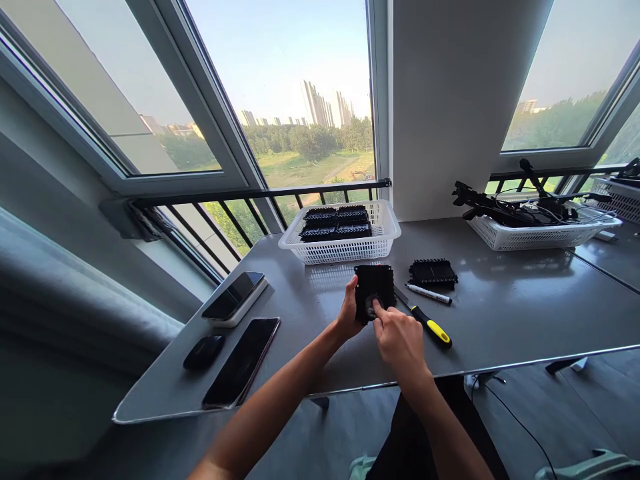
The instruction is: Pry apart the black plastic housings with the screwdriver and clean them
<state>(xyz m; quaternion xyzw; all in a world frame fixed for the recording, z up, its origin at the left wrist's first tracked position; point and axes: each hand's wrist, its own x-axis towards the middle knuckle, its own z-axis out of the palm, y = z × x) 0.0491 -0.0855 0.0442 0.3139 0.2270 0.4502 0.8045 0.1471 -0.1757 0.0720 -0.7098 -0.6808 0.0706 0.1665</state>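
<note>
A square black plastic part (374, 280) with toothed edges is tilted up above the table, gripped along its left side by my left hand (350, 308). My right hand (401, 339) has its index finger pressed to a greyish round patch (371, 306) low on that part. The other right fingers are curled, and whether they hold anything is hidden. Just right of the hands lies a tool with a yellow and black handle (436, 331) and a flat grey blade. Beyond it are a white marker pen (429, 293) and another black plastic part (433, 272).
Several black parts fill much of a white basket (345, 252) by the window. Another white basket (540, 237) at right holds black pieces and cables. Two phones (243, 360) (235, 295), the farther on a white box, and a black mouse (204, 352) occupy the left end of the grey table (310, 293).
</note>
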